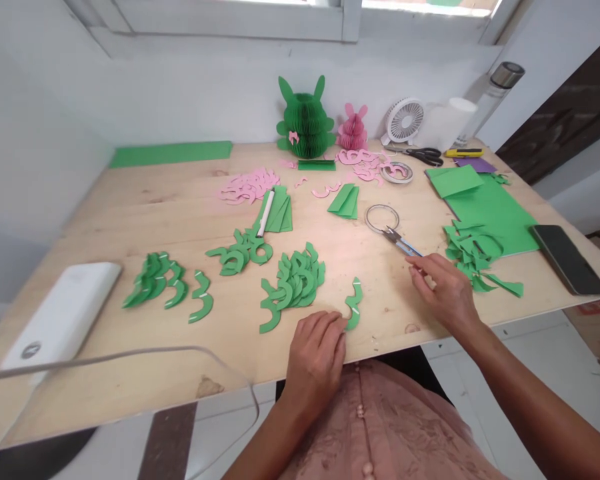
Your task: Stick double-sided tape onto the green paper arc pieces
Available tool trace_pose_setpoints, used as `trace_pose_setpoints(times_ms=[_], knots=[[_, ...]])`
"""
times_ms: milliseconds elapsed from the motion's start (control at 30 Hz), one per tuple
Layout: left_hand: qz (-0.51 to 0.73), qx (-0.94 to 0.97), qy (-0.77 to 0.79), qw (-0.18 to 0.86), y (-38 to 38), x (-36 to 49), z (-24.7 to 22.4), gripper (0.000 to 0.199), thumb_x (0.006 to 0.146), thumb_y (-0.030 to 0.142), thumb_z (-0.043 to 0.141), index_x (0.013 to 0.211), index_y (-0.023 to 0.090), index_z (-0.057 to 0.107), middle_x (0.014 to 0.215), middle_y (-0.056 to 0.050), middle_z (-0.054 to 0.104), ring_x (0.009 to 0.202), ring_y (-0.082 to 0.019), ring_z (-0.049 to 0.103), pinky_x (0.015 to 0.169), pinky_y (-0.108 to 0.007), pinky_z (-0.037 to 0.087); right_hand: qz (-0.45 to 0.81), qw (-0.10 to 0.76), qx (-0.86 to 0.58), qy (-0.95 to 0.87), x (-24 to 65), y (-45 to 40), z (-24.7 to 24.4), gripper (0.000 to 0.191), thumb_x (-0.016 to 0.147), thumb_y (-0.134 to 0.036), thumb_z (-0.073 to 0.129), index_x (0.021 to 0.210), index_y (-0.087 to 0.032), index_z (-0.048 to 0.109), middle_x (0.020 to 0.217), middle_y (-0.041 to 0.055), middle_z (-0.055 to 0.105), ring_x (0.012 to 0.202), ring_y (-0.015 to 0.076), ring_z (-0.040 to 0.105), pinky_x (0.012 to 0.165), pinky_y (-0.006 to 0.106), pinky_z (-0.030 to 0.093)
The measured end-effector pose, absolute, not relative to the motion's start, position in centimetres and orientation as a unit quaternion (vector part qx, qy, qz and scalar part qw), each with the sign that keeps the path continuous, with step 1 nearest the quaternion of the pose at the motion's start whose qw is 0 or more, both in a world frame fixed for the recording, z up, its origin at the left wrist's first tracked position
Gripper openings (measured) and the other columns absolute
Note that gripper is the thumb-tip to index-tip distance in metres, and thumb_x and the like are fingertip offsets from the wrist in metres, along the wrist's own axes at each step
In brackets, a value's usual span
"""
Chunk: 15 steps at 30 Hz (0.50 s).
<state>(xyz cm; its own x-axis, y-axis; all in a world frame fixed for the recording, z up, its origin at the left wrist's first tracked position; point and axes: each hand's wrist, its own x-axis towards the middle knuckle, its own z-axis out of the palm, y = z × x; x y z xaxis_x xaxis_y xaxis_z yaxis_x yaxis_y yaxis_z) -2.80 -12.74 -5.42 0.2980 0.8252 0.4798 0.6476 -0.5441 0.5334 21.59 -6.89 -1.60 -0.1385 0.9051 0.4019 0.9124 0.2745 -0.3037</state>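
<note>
Fingers together and bent, my left hand rests at the table's front edge, its fingertips on the lower end of a scalloped green paper strip. White patches, like bits of tape, show on that strip. My right hand is closed at the handle end of small thread snips, whose tips point to a roll of tape. The hand covers part of the handle. Left of the strip lies a pile of similar green cutouts. Green paper scraps lie right of my right hand.
More green cutouts and a white power bank with a cable lie left. Pink cutouts, a white pen and paper figures sit farther back. Right are scissors, a fan and a phone.
</note>
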Motion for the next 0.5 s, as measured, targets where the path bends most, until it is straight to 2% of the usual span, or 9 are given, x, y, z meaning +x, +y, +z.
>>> trace_pose_setpoints(times_ms=[167, 500], knots=[[0.381, 0.793, 0.466, 0.09, -12.8, -2.6, -5.9, 0.024, 0.082, 0.009, 0.048, 0.102, 0.016, 0.059, 0.094, -0.01, 0.068, 0.088, -0.022, 0.06, 0.079, -0.039, 0.047, -0.035, 0.212, -0.636, -0.741, 22.8, -3.4, -1.6, 0.023, 0.085, -0.026, 0.048, 0.094, -0.017, 0.067, 0.085, 0.0088, 0.066, 0.082, 0.0224, 0.059, 0.073, 0.032, 0.043], [0.384, 0.791, 0.471, 0.066, -12.9, -2.5, -6.0, 0.024, 0.082, 0.007, 0.048, 0.103, 0.015, 0.057, 0.089, -0.009, 0.068, 0.085, -0.021, 0.06, 0.079, -0.038, 0.047, -0.023, 0.077, -0.67, -0.738, 21.8, 1.5, -1.0, 0.02, 0.083, -0.024, 0.049, 0.084, -0.019, 0.068, 0.087, 0.007, 0.068, 0.079, 0.0203, 0.06, 0.06, 0.029, 0.036]])
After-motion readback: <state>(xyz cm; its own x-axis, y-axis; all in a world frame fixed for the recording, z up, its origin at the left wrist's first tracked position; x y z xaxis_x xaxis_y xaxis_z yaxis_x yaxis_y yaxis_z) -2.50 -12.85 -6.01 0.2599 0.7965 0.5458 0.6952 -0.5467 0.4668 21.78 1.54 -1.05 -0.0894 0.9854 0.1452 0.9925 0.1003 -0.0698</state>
